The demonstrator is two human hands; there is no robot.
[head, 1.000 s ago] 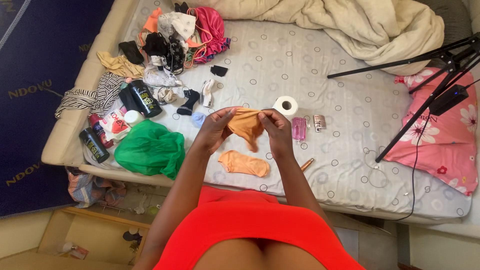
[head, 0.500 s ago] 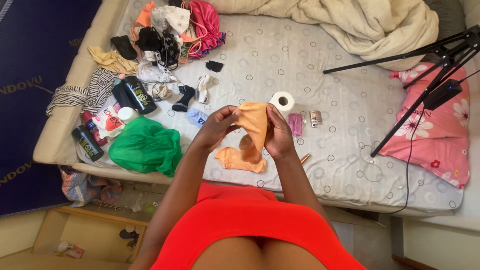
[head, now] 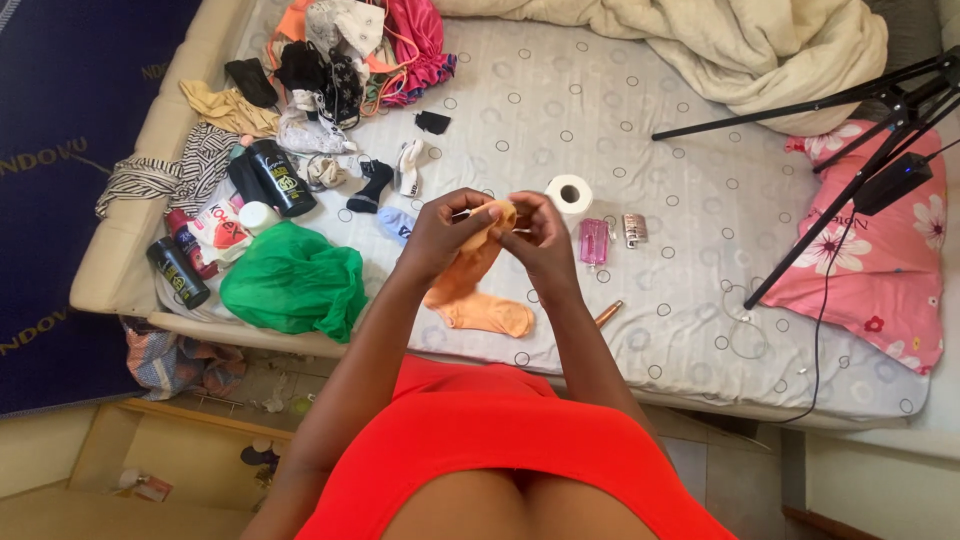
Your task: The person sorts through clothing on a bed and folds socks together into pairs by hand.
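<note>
both hands, left hand [head: 443,232] and right hand [head: 540,232], are gripping an orange sock [head: 478,252], its top hiding behind fingers, above the bed [head: 640,130].

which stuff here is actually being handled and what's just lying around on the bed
In hand:
left hand
right hand
held orange sock
second orange sock, on the mattress

Lying about:
green cloth
toilet roll
pink bottle
clothes pile
blanket
tripod

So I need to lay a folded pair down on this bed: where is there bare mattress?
Bare mattress lies between the clothes pile, cream blanket and toilet roll; more between the pink bottle and pink pillow. The left edge, round the green bag and black bottles, is crowded.
</note>
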